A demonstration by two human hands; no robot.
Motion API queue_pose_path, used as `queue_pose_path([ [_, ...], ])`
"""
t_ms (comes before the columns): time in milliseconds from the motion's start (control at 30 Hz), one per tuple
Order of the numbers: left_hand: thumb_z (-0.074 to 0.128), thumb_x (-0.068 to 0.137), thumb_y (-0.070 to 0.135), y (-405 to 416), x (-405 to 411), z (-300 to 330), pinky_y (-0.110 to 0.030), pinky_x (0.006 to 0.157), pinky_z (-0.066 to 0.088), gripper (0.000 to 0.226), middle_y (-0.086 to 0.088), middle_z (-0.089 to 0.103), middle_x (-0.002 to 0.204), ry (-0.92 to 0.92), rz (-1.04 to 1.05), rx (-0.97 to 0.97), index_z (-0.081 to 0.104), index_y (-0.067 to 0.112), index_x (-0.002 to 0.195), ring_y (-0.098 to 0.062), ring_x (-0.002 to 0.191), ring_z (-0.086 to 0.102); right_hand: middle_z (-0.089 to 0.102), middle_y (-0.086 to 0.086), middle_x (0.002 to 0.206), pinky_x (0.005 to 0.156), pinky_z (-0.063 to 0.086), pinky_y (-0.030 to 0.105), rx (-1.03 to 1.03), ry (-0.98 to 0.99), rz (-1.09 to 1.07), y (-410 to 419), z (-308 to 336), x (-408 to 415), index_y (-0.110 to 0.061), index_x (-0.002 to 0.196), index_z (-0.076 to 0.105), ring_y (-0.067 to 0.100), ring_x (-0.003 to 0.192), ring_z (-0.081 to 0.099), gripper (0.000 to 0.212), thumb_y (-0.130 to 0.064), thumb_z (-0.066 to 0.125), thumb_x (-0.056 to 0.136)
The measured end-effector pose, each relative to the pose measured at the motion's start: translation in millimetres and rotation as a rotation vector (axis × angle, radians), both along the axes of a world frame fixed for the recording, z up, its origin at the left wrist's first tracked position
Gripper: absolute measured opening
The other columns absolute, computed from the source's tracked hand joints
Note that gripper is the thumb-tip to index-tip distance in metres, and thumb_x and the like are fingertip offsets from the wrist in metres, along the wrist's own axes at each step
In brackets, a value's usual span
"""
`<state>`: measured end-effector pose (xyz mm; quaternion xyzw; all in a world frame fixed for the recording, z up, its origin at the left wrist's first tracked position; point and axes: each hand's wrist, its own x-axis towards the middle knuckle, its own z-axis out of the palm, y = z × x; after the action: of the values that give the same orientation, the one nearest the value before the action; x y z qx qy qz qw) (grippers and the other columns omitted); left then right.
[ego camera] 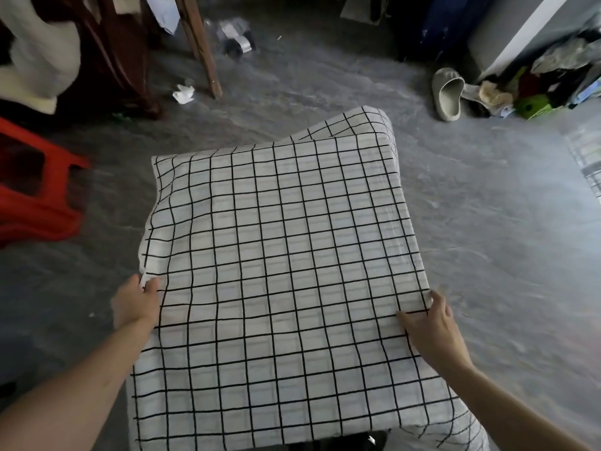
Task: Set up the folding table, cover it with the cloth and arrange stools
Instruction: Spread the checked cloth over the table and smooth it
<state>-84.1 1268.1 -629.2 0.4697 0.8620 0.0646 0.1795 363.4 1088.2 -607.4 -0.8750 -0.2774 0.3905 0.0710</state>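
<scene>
1. Red plastic first: a stool (35, 187) sits on the grey floor (487, 222), well left of the cloth, with cut-out openings in its side.
2. Left hand (136, 304) is at the cloth's left edge, fingers curled in and pinching a bunched fold of fabric.
3. The cloth (276, 271) itself: white woven fabric, thin black grid, spread in a flat square over something hidden beneath, its edges draping down. Its far right corner is folded back on itself.
4. Right hand (432, 323) lies on the cloth's right edge, thumb on top, fingers curled over the side, gripping.
5. Beyond the cloth to the right, a grey moulded slipper (450, 92) lies tipped on its side.
</scene>
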Motion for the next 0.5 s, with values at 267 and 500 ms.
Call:
queue_pose_path([
  [267,0.053,0.097,0.028,7,-20,-17,-0.053,0.084,0.044,0.040,-0.036,0.058,0.116,0.084,0.021,-0.036,0.057,-0.010,0.109,-0.050,0.109,0.053,0.030,0.011,0.150,0.102,0.042,0.053,-0.045,-0.112,0.195,-15,-6,5,-0.027,0.151,0.001,0.031,0.134,0.038,0.119,-0.077,0.067,0.064],
  [500,0.048,0.099,0.032,0,-60,-18,-0.059,0.089,0.044,0.048,-0.036,0.053,0.124,0.116,0.104,-0.111,0.047,-0.008,0.125,-0.053,0.115,0.049,-0.009,0.002,0.160,0.115,0.025,0.052,0.016,-0.185,0.378,-15,-10,0,-0.037,0.148,-0.023,0.031,0.147,0.008,0.133,-0.073,0.072,0.062],
])
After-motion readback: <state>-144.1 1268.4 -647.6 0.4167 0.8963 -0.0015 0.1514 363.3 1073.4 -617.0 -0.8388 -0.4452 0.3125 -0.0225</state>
